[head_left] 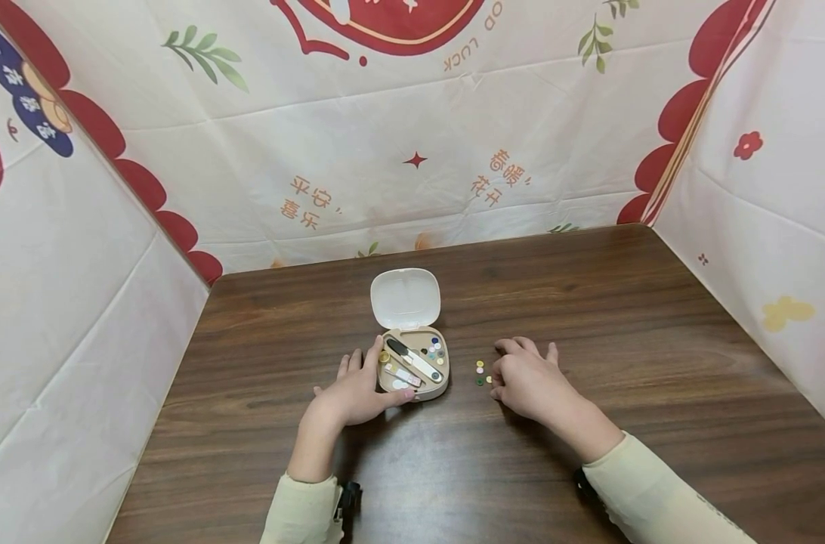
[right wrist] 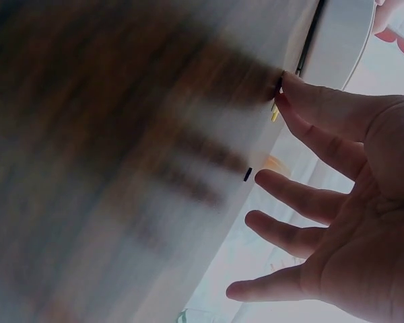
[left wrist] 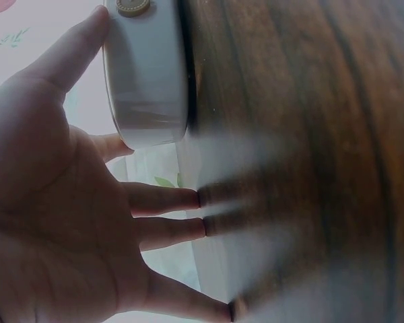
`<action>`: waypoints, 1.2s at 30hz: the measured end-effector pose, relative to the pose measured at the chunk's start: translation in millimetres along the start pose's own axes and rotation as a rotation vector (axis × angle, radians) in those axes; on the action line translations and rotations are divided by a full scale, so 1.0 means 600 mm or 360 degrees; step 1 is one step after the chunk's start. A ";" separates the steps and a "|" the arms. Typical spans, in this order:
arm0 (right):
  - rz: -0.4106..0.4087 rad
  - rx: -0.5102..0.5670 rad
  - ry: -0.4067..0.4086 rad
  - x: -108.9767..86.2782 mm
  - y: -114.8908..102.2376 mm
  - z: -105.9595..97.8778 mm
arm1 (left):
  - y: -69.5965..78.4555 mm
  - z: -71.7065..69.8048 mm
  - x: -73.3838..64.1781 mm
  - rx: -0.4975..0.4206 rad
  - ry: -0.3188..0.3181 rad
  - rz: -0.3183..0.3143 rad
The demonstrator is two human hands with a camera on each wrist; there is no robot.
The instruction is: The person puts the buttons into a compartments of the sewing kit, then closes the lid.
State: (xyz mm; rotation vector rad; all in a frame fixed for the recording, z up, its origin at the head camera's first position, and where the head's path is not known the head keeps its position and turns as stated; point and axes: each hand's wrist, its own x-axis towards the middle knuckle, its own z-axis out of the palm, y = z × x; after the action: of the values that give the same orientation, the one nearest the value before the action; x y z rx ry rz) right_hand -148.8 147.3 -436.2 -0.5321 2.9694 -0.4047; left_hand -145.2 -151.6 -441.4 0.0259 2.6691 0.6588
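Observation:
A small cream sewing kit case (head_left: 431,394) lies on the table with its white lid (head_left: 405,299) raised. Thumb and forefinger of my left hand (head_left: 354,391) grip the case at its front and left side; the other fingers reach down to the tabletop. Inside are thread snips (head_left: 415,360) with a dark tip and several buttons (head_left: 434,349). My right hand (head_left: 531,381) is lowered to the table beside loose buttons, among them a yellow button (head_left: 480,364). In the right wrist view its thumb (right wrist: 323,101) and forefinger meet at the tabletop; whether they pinch a button I cannot tell.
The brown wood-grain table (head_left: 270,332) has a patterned white cloth (head_left: 412,121) hanging behind it and at both sides. A pink button (head_left: 480,371) and a green button (head_left: 480,381) lie between the case and my right hand.

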 end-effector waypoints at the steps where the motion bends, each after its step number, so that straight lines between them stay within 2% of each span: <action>1: -0.0003 -0.0002 -0.0003 0.000 0.000 0.000 | -0.002 0.002 0.002 -0.0001 0.0007 0.0005; 12: -0.0040 -0.0025 -0.0001 0.000 0.000 0.002 | -0.013 0.014 0.017 0.0025 0.0031 0.0002; 19: -0.0044 -0.0037 -0.0013 0.000 0.000 0.006 | -0.008 0.009 0.009 0.0003 0.0023 0.0000; 25: -0.0027 -0.0045 -0.0034 -0.001 -0.003 0.003 | -0.016 0.016 0.017 0.0011 0.0015 -0.0013; 32: 0.0003 -0.0073 -0.0080 -0.001 -0.008 0.001 | 0.005 -0.002 -0.007 -0.0011 -0.0013 -0.0018; 36: 0.0012 -0.0082 -0.0086 -0.001 -0.010 0.000 | 0.010 -0.007 -0.011 -0.0024 -0.0025 -0.0022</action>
State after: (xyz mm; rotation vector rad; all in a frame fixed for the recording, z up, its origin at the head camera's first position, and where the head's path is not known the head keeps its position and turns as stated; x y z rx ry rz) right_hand -146.4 142.2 -434.6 -0.5282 2.9358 -0.3084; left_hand -141.0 -148.7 -432.8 0.0082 2.6471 0.6713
